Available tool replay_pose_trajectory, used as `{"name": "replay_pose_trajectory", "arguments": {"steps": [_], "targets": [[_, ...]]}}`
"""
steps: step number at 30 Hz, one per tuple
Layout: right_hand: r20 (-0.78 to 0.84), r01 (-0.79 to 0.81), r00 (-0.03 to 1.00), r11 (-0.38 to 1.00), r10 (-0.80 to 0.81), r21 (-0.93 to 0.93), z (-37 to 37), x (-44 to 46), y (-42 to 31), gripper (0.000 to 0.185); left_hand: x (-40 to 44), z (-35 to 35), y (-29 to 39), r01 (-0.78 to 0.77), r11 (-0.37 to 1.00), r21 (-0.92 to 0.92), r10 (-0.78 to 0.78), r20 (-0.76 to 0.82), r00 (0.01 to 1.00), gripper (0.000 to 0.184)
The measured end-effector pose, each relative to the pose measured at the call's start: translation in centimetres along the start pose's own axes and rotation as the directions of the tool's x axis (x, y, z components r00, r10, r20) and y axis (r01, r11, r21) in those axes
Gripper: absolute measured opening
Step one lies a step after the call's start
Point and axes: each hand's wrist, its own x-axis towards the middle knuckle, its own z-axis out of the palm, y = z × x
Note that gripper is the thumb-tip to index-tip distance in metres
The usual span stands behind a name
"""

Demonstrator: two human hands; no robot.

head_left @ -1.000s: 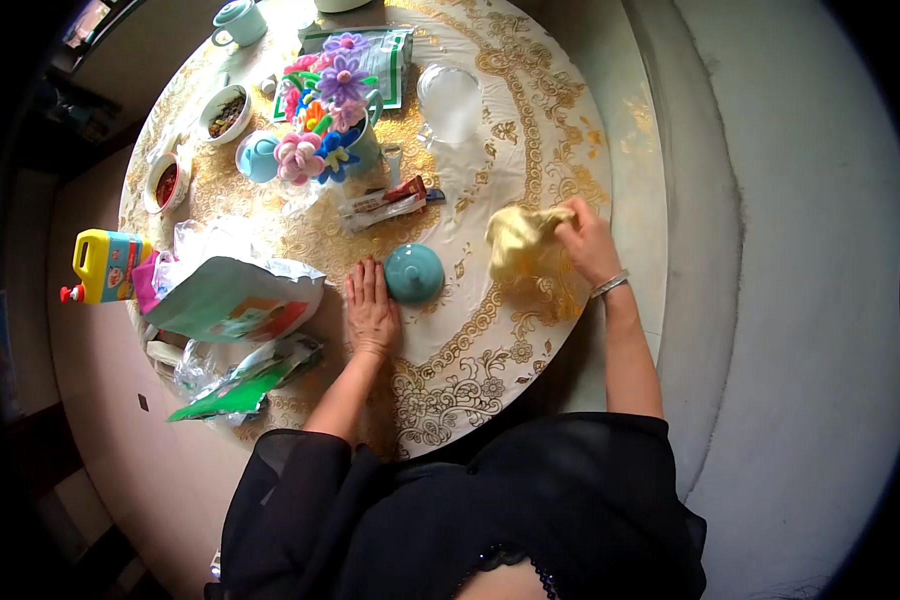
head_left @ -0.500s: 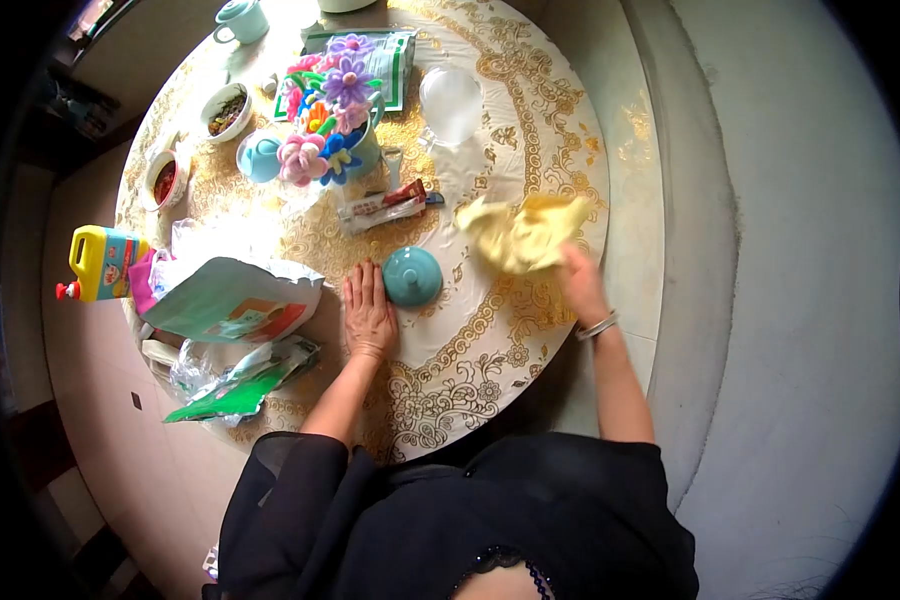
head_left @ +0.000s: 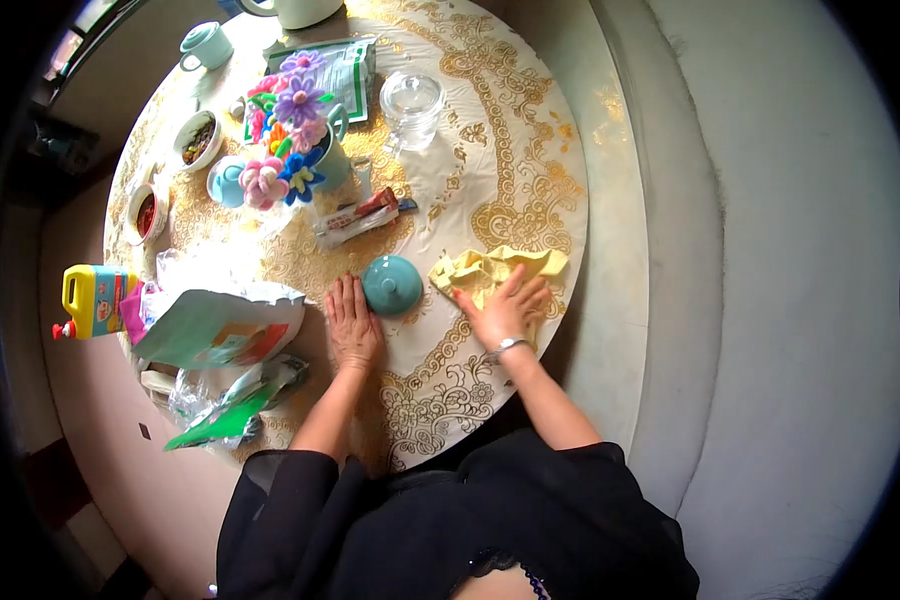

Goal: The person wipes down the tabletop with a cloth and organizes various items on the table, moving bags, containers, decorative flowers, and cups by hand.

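Observation:
A crumpled yellow cloth (head_left: 467, 268) lies on the patterned tablecloth near the table's right edge. My right hand (head_left: 505, 312) rests on its near side with fingers spread. Flat on the table, my left hand (head_left: 353, 325) has its fingers stretched out, just left of a teal domed lid (head_left: 391, 285), very close to it. Behind the lid are red and white packets (head_left: 358, 218). A clear glass jar with a lid (head_left: 412, 110) stands farther back.
Colourful flowers (head_left: 298, 102) stand in a teal mug, with a green-edged packet (head_left: 355, 72) behind. Two bowls (head_left: 198, 141) (head_left: 146, 214), a yellow bottle (head_left: 100, 301), a large bag (head_left: 220, 328) and a green packet (head_left: 215, 425) are on the left. A mug (head_left: 206, 46) stands at the back.
The yellow cloth, earlier lifted and swung in my right hand, now lies on the table. My right hand has opened and moved left onto it. My left hand still lies beside the lid.

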Motion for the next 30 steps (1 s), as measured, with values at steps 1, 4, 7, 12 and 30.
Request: {"name": "replay_pose_trajectory", "arguments": {"steps": [1,4,7,12,30], "targets": [[-0.068,-0.008,0.998,0.998,0.004,-0.068,1.0,0.4,-0.9,0.114,0.0,0.0,0.1,0.004,1.000,0.010,-0.004,0.004,1.000,0.065],[-0.181,0.098,0.973,0.969,-0.140,-0.225,1.2,2.0,-1.0,0.098,-0.1,-0.4,0.2,-0.002,1.000,-0.007,0.002,-0.001,1.000,0.063],[-0.392,0.117,0.881,0.926,-0.264,-0.360,1.2,7.9,1.7,0.090,0.1,-0.5,0.1,0.002,1.000,-0.019,-0.002,0.001,1.000,0.063],[-0.534,0.331,0.718,0.894,-0.446,-0.302,-3.0,18.6,4.8,0.080,0.0,-0.5,0.0,-0.006,1.000,-0.013,0.006,0.012,1.000,0.064],[-0.361,0.396,0.798,0.871,-0.483,-0.290,-7.9,28.7,0.6,0.072,0.2,-1.5,0.5,-0.007,1.000,0.000,0.007,0.038,0.999,0.059]]}}
